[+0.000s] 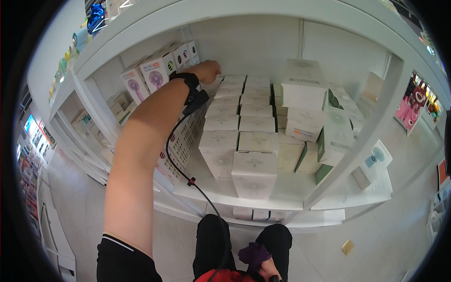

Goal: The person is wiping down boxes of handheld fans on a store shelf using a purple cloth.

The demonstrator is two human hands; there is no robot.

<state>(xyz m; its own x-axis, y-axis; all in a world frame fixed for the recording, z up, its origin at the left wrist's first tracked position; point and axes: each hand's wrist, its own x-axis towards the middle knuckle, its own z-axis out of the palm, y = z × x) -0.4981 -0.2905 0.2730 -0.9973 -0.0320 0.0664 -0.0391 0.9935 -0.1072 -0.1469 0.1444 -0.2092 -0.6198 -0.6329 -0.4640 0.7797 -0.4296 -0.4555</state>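
My left hand (208, 71) is stretched deep into a white shelf (292, 197), its fingers curled, near the back panel. It is beside upright boxes with a pink handheld fan printed on them (156, 75) and behind rows of white cartons (221, 148). Whether its fingers hold anything cannot be told. A black strap with a cabled device (194, 100) is around the left wrist. Low in the view, my right hand (269, 269) holds a crumpled dark purple cloth (254, 254) at my right knee.
Further right, white and green fan boxes (336, 135) lean and lie in an untidy pile, one carton (303, 90) on top. A shelf upright (366, 123) divides the bays. A black cable (204, 194) hangs from the wrist device. A small yellowish square (347, 247) lies on the floor.
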